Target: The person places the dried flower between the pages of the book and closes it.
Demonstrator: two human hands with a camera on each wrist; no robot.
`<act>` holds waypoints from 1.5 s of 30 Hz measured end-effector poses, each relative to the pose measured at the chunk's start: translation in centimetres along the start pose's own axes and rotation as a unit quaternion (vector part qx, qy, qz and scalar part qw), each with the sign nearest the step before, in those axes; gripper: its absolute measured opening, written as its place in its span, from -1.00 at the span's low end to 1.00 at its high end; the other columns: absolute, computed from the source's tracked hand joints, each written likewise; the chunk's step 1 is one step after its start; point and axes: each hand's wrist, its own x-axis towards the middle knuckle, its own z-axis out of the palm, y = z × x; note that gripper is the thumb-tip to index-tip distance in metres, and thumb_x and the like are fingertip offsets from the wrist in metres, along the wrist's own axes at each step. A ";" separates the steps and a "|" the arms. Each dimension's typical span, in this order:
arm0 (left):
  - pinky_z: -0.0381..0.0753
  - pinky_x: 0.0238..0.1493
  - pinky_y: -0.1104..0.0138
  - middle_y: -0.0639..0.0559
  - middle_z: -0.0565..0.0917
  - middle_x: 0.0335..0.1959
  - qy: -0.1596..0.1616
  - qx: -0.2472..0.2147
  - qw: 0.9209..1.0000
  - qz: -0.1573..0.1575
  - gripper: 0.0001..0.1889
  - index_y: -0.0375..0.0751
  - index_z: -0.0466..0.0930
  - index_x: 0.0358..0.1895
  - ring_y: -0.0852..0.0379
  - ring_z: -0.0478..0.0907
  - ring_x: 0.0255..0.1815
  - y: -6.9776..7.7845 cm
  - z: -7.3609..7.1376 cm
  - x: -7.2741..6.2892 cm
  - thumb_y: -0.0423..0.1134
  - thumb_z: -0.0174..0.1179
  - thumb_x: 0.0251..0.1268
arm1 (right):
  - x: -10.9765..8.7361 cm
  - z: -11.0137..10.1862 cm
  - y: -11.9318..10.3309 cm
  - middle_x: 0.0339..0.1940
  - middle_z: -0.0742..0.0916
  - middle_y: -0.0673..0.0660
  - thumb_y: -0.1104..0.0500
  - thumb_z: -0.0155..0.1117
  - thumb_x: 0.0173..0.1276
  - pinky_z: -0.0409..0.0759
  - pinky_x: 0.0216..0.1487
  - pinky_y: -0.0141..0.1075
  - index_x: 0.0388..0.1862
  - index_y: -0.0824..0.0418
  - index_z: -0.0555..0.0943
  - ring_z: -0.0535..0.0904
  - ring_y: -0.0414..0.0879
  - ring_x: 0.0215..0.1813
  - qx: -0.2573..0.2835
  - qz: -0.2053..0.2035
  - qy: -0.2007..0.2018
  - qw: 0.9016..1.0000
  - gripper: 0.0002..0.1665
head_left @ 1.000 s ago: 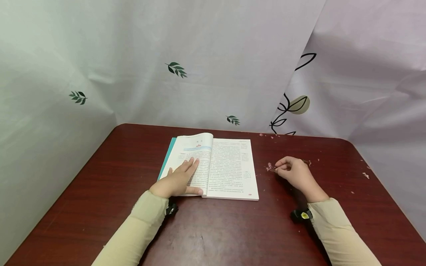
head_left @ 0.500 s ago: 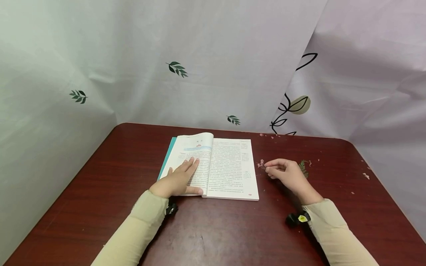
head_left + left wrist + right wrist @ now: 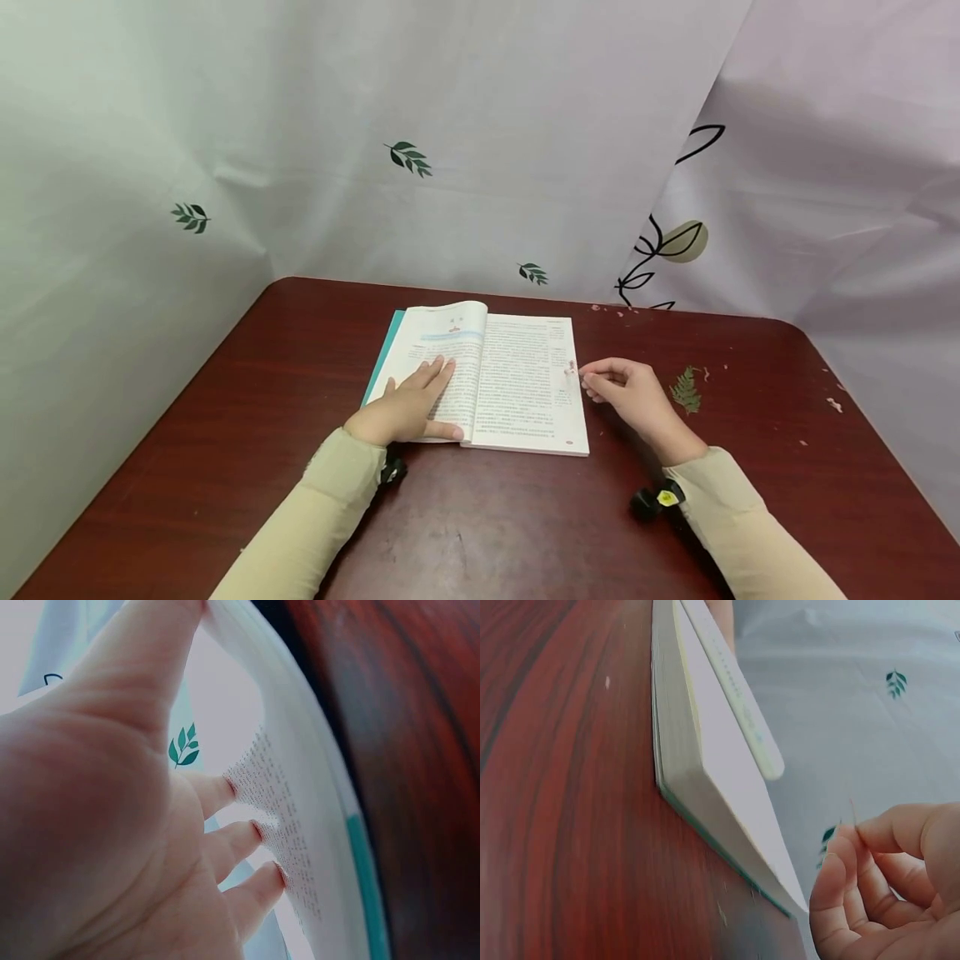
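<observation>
An open book (image 3: 517, 400) with a teal cover lies on the dark red table (image 3: 480, 533). My left hand (image 3: 405, 410) rests flat on its left page, fingers spread and thumb near the spine; in the left wrist view the fingertips (image 3: 271, 876) press on the printed text. My right hand (image 3: 628, 396) is just beyond the book's right edge, thumb and forefinger pinching a small pink flower sprig (image 3: 571, 367). The blossoms overlap the right page's margin in the head view. Only a thin stem (image 3: 853, 810) shows above the pinch in the right wrist view.
A green fern leaf (image 3: 686, 390) lies on the table to the right of my right hand. Pink petals (image 3: 834, 405) are scattered along the right side and the back edge. A pale curtain (image 3: 465, 150) with leaf prints rises behind the table.
My right hand has moved left with the flower sprig, from over the bare table to the book's right edge. The fern leaf has come into view behind it. The left hand stays on the page.
</observation>
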 end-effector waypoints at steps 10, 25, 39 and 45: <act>-0.11 0.43 -0.40 -0.20 -0.12 0.67 0.001 0.005 1.000 -0.001 0.14 -0.20 -0.15 0.66 -0.22 -0.18 0.66 -0.1 0.2 0.3 0.26 0.32 0.23 | 1.2 2.7 -0.7 -0.24 0.78 0.24 0.34 0.29 0.42 0.65 -0.25 -0.42 -0.10 0.42 0.72 0.63 -0.15 -0.30 0.003 0.019 -0.002 1.000 -0.82; -0.11 0.42 -0.41 -0.22 -0.11 0.67 0.004 0.008 1.000 0.001 0.14 -0.21 -0.14 0.66 -0.23 -0.17 0.66 0.0 0.2 0.3 0.26 0.33 0.22 | 3.6 5.7 -1.3 -0.33 0.79 0.14 0.28 0.32 0.42 0.60 -0.31 -0.41 -0.16 0.34 0.75 0.61 -0.18 -0.37 -0.003 0.019 0.005 1.000 -0.85; -0.14 0.44 -0.40 -0.21 -0.13 0.67 -0.001 0.003 1.000 -0.005 0.14 -0.20 -0.16 0.66 -0.23 -0.19 0.66 -0.1 0.2 0.4 0.25 0.32 0.23 | 4.4 6.6 -1.4 -0.46 0.73 0.03 0.23 0.34 0.42 0.48 -0.32 -0.31 -0.25 0.21 0.80 0.50 -0.14 -0.41 -0.099 0.000 -0.015 0.995 -0.87; -0.12 0.43 -0.40 -0.22 -0.12 0.67 0.001 0.010 1.000 -0.006 0.14 -0.21 -0.16 0.66 -0.24 -0.16 0.65 0.0 0.1 0.5 0.25 0.32 0.23 | 4.4 6.7 -1.4 -0.43 0.74 0.02 0.23 0.33 0.42 0.49 -0.30 -0.31 -0.26 0.20 0.79 0.51 -0.14 -0.40 -0.113 -0.002 -0.012 0.994 -0.88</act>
